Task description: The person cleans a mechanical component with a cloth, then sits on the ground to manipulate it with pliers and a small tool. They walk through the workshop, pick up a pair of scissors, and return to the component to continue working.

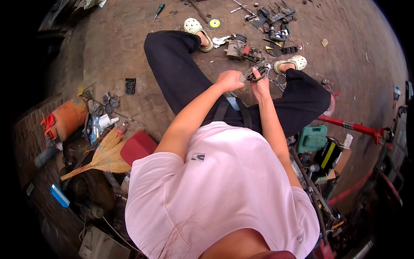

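Observation:
Between my knees, both hands meet around a dark greasy metal part (256,73) with a curved, ring-like end. My right hand (260,88) is closed on it, thumb up against its side. My left hand (230,81), just to the left, is closed with its fingers curled; a flat greyish piece (242,78) shows at its fingertips, and I cannot make out its kind. Just beyond my right hand, a flat metal piece with round openings (278,79) lies near my right shoe (293,63).
Ahead on the brick floor lie a greasy cylindrical machine part (235,48), several dark metal parts (276,26), a yellow-centred disc (214,23) and a screwdriver (158,13). To the left are an orange cylinder (71,116) and a straw broom (108,152); right, a green case (312,138) and red bar (351,126).

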A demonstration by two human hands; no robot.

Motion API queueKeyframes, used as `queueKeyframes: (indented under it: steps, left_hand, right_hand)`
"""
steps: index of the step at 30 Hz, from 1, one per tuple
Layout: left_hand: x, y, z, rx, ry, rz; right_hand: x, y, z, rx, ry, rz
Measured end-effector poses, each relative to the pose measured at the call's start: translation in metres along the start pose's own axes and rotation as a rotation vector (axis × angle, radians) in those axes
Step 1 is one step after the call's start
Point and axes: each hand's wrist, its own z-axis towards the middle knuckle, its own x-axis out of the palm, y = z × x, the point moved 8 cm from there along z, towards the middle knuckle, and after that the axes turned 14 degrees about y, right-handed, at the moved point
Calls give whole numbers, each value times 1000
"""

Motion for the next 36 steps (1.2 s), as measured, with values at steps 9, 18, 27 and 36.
queueKeyframes:
  steps: [9, 18, 27, 36]
  left_hand:
    - [-18, -32, -5, 74, -252, 244]
    - [-33, 4, -1, 58, -212, -473]
    - [-30, 23, 12, 110, -264, -486]
    - [-28, 35, 30, 95, -196, -1103]
  right_hand:
    - [-4, 32, -6, -75, -106, -213]
    - [31, 65, -37, -59, 109, -341]
    - [41, 41, -72, 333, 413, -539]
    - [44, 26, -66, 447, 360, -564]
